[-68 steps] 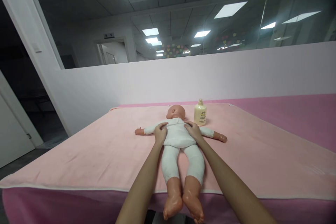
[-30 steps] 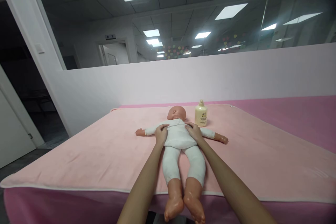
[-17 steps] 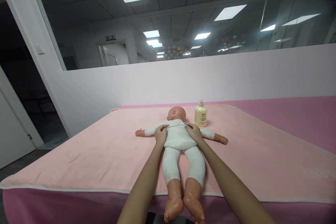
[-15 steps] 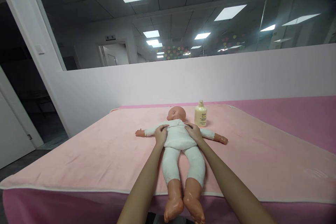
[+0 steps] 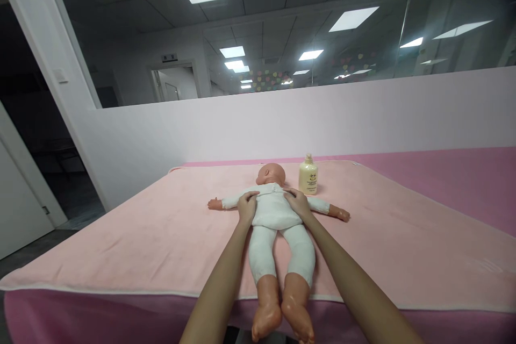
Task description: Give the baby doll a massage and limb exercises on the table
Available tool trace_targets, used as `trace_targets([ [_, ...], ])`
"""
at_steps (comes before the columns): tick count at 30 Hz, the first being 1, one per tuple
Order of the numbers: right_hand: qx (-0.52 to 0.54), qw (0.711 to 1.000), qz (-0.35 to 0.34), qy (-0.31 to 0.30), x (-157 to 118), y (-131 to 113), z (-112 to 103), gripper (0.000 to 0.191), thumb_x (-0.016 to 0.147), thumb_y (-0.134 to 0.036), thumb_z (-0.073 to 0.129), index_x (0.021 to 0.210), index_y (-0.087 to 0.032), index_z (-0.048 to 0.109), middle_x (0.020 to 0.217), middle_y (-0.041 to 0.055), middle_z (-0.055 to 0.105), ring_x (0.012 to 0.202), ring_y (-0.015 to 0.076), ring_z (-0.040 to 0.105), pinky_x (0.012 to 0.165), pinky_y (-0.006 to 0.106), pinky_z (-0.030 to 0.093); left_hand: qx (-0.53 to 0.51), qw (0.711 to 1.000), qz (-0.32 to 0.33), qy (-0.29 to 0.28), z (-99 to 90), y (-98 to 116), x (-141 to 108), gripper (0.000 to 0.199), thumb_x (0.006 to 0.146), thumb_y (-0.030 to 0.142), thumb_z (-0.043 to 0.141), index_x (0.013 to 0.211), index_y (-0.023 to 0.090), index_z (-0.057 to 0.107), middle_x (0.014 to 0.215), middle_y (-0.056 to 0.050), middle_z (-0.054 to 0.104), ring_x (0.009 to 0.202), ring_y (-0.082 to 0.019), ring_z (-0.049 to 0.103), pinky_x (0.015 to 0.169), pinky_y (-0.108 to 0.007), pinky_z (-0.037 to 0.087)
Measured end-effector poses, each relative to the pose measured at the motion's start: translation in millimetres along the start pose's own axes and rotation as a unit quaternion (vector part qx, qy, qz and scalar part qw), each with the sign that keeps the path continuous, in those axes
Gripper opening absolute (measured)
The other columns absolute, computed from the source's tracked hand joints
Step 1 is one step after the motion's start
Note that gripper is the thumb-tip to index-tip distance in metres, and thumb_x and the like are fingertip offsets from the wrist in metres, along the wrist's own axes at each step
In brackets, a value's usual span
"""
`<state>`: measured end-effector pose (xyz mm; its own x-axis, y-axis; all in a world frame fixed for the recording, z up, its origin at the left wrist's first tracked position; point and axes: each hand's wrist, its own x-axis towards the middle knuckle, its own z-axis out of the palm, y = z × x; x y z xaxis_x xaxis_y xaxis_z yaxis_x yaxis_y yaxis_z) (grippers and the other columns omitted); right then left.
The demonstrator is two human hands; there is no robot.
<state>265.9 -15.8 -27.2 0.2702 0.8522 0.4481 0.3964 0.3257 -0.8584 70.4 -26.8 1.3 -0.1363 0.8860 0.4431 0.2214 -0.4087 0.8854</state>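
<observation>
A baby doll [image 5: 277,214] with a soft white body lies lengthwise on the pink towel, seemingly face down, its head [image 5: 272,173] away from me and turned left. Its arms stretch out to both sides and its bare feet hang over the front edge. My left hand [image 5: 246,207] is closed around the left side of the doll's torso, thumb on top, other fingers mostly hidden. On the opposite side, my right hand [image 5: 297,202] grips the torso near the armpit, its fingers partly concealed. Just beyond that hand stands a pale yellow pump bottle [image 5: 308,177], upright.
The pink towel [image 5: 161,236] covers much of a padded surface with a darker pink cover [image 5: 463,177]. A white low wall [image 5: 322,118] with a large window above closes off the back. At the left is a dark doorway beside a white door [image 5: 24,193].
</observation>
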Motion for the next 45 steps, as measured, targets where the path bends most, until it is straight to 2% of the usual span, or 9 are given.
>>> trace_targets([
  [15, 0.002, 1.000, -0.002, -0.002, 0.3, -0.1, 0.0, 0.031, 0.070, -0.034, 0.051, 0.092, -0.020, 0.068, 0.101, 0.0046, 0.068, 0.098, 0.0216, 0.060, 0.092, 0.036, 0.042, 0.001, 1.000, -0.003, 0.001, -0.4, 1.2, -0.5, 0.030, 0.070, 0.011, 0.045, 0.081, 0.018, 0.072, 0.094, -0.004, 0.071, 0.097, -0.019, 0.061, 0.093, -0.034, 0.043],
  [21, -0.003, 1.000, -0.003, -0.004, -0.5, -2.5, -0.6, 0.023, 0.069, -0.034, 0.051, 0.078, -0.020, 0.067, 0.092, 0.0049, 0.070, 0.092, 0.0219, 0.061, 0.089, 0.035, 0.044, 0.000, 1.000, 0.000, 0.001, -0.5, -0.1, -0.2, 0.030, 0.070, 0.012, 0.045, 0.081, 0.018, 0.072, 0.094, -0.005, 0.071, 0.096, -0.019, 0.061, 0.093, -0.035, 0.043],
  [45, -0.003, 1.000, -0.002, -0.005, 0.1, -1.3, -0.3, 0.027, 0.070, -0.035, 0.050, 0.083, -0.019, 0.067, 0.095, 0.0059, 0.069, 0.093, 0.0220, 0.060, 0.090, 0.035, 0.043, -0.002, 1.000, 0.001, 0.001, -0.3, 2.6, -1.2, 0.031, 0.068, 0.010, 0.044, 0.079, 0.018, 0.072, 0.093, -0.005, 0.071, 0.095, -0.020, 0.061, 0.092, -0.035, 0.043],
])
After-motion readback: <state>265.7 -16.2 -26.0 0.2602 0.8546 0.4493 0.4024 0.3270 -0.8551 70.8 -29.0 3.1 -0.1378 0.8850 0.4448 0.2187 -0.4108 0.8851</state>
